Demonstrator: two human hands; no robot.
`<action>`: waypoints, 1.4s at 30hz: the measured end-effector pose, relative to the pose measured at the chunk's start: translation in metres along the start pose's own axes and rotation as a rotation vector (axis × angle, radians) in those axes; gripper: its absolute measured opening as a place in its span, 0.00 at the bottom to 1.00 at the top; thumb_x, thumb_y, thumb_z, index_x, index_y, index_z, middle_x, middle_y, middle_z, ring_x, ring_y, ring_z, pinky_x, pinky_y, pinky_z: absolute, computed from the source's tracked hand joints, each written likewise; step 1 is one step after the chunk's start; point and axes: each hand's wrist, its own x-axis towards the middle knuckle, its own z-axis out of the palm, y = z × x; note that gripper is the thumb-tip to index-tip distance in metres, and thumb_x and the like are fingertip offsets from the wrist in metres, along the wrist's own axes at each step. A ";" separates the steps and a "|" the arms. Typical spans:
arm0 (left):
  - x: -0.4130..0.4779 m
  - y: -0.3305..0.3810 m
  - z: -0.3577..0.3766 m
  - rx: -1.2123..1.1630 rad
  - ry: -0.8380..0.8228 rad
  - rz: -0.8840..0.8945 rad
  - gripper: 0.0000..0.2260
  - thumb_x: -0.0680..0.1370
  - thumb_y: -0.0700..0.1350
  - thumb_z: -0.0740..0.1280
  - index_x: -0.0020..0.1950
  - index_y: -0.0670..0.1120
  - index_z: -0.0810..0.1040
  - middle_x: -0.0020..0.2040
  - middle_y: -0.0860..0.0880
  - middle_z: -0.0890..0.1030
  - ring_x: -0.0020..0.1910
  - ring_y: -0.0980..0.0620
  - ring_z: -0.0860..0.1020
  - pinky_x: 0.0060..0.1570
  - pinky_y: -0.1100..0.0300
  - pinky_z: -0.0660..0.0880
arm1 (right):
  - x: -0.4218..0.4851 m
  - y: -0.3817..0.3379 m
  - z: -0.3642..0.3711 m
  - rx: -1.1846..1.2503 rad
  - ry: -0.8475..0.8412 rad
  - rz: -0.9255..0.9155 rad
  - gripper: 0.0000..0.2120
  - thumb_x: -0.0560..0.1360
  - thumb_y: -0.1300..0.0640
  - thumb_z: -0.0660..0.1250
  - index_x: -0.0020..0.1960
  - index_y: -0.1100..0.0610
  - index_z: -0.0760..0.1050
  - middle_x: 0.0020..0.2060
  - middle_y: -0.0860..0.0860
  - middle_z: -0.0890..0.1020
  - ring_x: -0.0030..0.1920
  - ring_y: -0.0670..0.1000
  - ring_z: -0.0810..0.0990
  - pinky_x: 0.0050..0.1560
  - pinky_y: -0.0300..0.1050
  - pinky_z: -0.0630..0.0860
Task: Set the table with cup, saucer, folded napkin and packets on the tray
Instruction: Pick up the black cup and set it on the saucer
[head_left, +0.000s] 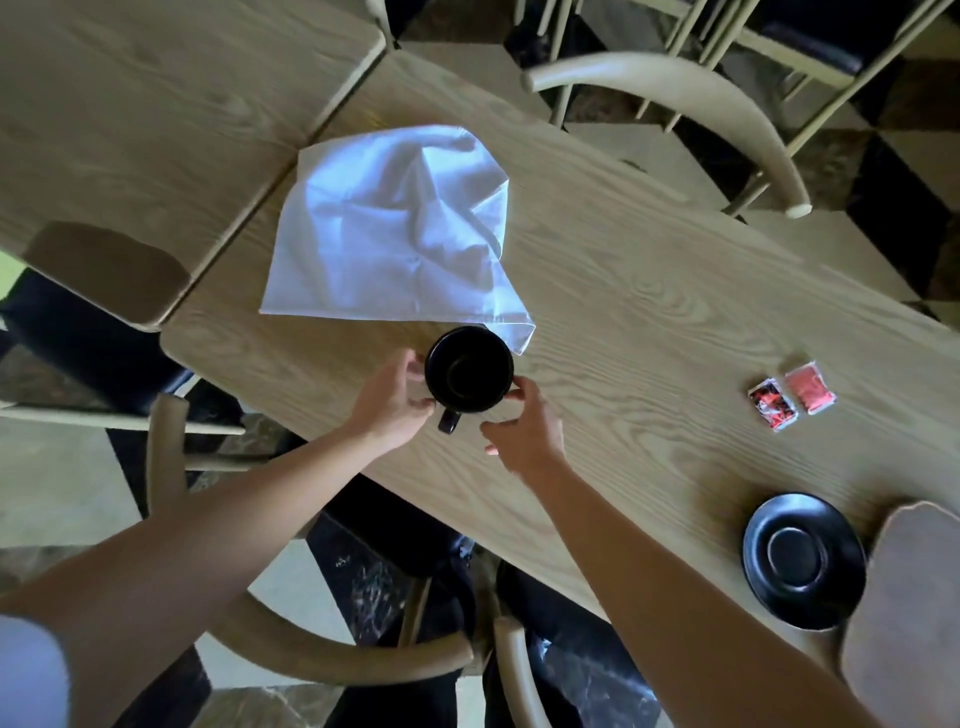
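A black cup (469, 370) stood on the wooden table (649, 312), its handle pointing toward the person. The left hand (392, 402) and the right hand (524, 428) cupped it from either side, fingertips on its wall; how firmly they gripped was hard to judge. A loose white napkin (395, 228) lay just beyond, one corner touching the cup's rim. Two red packets (792, 396) sat well to the right, and a black saucer (802, 561) lay near the table edge.
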 end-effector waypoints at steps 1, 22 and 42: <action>0.001 0.003 0.000 -0.052 -0.025 -0.004 0.19 0.70 0.35 0.71 0.55 0.50 0.70 0.56 0.54 0.77 0.44 0.47 0.81 0.40 0.53 0.80 | 0.000 -0.002 0.002 0.013 -0.004 0.003 0.32 0.68 0.65 0.70 0.68 0.47 0.66 0.59 0.49 0.79 0.31 0.51 0.85 0.24 0.38 0.74; -0.056 0.051 0.050 -0.394 -0.155 0.020 0.37 0.66 0.26 0.71 0.69 0.53 0.66 0.68 0.48 0.72 0.44 0.43 0.85 0.42 0.40 0.82 | -0.053 0.027 -0.044 0.295 0.035 -0.052 0.41 0.64 0.64 0.72 0.69 0.37 0.63 0.60 0.41 0.77 0.55 0.55 0.82 0.56 0.54 0.81; -0.167 0.226 0.231 -0.099 -0.262 0.391 0.38 0.65 0.32 0.76 0.70 0.51 0.66 0.61 0.53 0.74 0.39 0.57 0.83 0.32 0.59 0.82 | -0.174 0.178 -0.262 0.392 0.340 -0.043 0.45 0.60 0.66 0.74 0.71 0.42 0.64 0.54 0.47 0.80 0.54 0.50 0.79 0.49 0.46 0.79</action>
